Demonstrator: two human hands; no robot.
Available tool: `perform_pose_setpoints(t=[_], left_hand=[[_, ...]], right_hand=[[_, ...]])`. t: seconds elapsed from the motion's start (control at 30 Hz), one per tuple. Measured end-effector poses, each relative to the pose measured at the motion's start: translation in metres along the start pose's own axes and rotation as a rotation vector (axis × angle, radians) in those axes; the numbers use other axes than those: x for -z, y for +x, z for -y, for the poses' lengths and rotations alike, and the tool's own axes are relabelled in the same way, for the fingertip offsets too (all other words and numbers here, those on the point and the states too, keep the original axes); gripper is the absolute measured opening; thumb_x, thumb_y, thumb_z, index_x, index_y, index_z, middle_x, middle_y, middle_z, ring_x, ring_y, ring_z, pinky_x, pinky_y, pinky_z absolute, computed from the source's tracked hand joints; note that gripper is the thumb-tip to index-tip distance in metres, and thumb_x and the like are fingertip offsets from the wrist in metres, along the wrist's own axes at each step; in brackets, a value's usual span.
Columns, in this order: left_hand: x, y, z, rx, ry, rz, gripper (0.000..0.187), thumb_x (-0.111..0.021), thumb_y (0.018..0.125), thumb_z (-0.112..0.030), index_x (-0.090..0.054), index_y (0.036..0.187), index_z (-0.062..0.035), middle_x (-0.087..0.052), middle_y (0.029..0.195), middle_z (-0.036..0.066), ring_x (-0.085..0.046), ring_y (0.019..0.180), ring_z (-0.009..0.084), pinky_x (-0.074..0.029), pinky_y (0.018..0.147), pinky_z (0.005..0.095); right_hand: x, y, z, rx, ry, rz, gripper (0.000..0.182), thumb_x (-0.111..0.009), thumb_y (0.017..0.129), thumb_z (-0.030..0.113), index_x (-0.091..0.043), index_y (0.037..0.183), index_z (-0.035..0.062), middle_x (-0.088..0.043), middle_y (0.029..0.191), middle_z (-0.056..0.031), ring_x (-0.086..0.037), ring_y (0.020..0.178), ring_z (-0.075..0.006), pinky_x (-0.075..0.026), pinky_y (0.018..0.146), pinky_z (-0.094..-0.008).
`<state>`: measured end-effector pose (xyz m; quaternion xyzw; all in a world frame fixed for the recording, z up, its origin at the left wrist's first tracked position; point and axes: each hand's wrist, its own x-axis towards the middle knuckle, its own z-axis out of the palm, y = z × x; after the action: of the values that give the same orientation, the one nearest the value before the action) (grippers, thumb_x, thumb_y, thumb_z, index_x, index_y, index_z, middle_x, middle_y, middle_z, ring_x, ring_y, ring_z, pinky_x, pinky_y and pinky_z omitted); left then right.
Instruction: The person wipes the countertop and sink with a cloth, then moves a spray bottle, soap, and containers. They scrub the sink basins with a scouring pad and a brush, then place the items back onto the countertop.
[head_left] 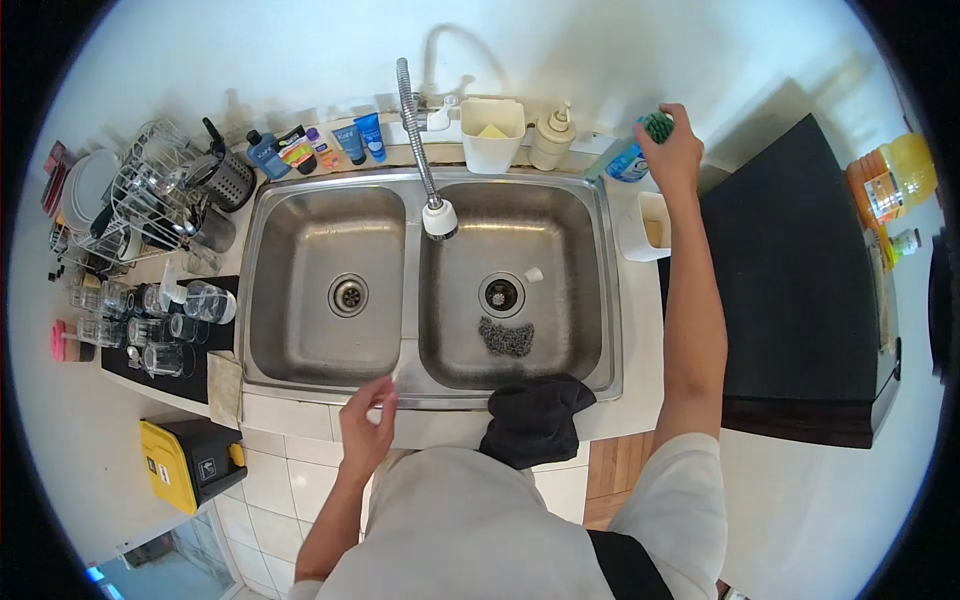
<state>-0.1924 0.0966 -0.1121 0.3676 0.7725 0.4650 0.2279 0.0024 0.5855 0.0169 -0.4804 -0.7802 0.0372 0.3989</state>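
Observation:
My right hand [672, 150] reaches to the back right of the sink, its fingers closed around a dark green scrubber [657, 127]. Just below that hand a blue bottle [628, 163] stands against the wall. My left hand [368, 425] hovers by the front rim of the double sink [412, 330], fingers loosely bent and apart, with nothing clearly held. In the right basin lie a grey metal mesh scourer [507, 337] and a small white piece [534, 274] beside the drain. The faucet head [439, 219] hangs over that basin, with no water visible.
A dark cloth [537, 420] hangs over the sink's front edge. Behind stand a white container [492, 135], a soap dispenser [552, 137] and several tubes. A dish rack [150, 195] and glasses [165, 358] are left; a black-topped appliance [790, 290] is right.

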Motion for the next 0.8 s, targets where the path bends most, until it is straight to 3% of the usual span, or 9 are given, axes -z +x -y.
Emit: perform_pose_setpoints(t=[0.13,0.27,0.4,0.7,0.8], left_hand=[[0.020,-0.028,0.025,0.208,-0.010,-0.080,0.024,-0.062,0.096,-0.011,-0.066,0.113,0.0044,-0.071,0.096,0.014,-0.068,0.089,0.0192,-0.056,0.081,0.0318],[0.031,-0.035,0.025,0.269,-0.016,-0.162,0.025,-0.062,0.097,-0.015,-0.066,0.112,0.0035,-0.070,0.096,0.011,-0.066,0.089,0.0167,-0.055,0.080,0.0304],[0.037,-0.031,0.017,0.269,-0.036,-0.205,0.023,-0.061,0.097,-0.014,-0.066,0.110,0.0042,-0.070,0.096,0.011,-0.067,0.090,0.0173,-0.055,0.080,0.0301],[0.037,-0.027,0.019,0.232,-0.038,-0.200,0.020,-0.061,0.097,-0.011,-0.067,0.108,0.0042,-0.070,0.095,0.012,-0.068,0.090,0.0178,-0.055,0.081,0.0304],[0.038,-0.027,0.023,0.200,-0.015,-0.166,0.026,-0.061,0.099,-0.019,-0.065,0.111,0.0031,-0.071,0.095,0.010,-0.068,0.091,0.0161,-0.054,0.079,0.0283]], right_hand=[[-0.044,0.030,-0.032,0.022,-0.017,0.020,0.045,-0.076,0.077,0.026,-0.059,0.116,0.0100,-0.070,0.093,-0.0230,-0.067,0.090,-0.0426,-0.053,0.081,-0.0482],[-0.068,0.047,-0.037,0.031,-0.028,0.023,0.046,-0.076,0.076,0.026,-0.058,0.116,0.0116,-0.070,0.093,-0.0221,-0.067,0.090,-0.0430,-0.053,0.080,-0.0495],[-0.088,0.052,-0.045,0.130,-0.040,0.035,0.048,-0.077,0.076,0.025,-0.057,0.117,0.0117,-0.070,0.092,-0.0218,-0.066,0.090,-0.0431,-0.053,0.080,-0.0503],[-0.090,0.056,-0.046,0.069,-0.051,0.056,0.051,-0.077,0.075,0.023,-0.056,0.119,0.0104,-0.070,0.095,-0.0219,-0.066,0.089,-0.0425,-0.052,0.081,-0.0507],[-0.090,0.055,-0.048,0.067,-0.031,0.101,0.059,-0.079,0.073,0.028,-0.053,0.123,0.0089,-0.068,0.098,-0.0232,-0.066,0.094,-0.0422,-0.051,0.083,-0.0501]])
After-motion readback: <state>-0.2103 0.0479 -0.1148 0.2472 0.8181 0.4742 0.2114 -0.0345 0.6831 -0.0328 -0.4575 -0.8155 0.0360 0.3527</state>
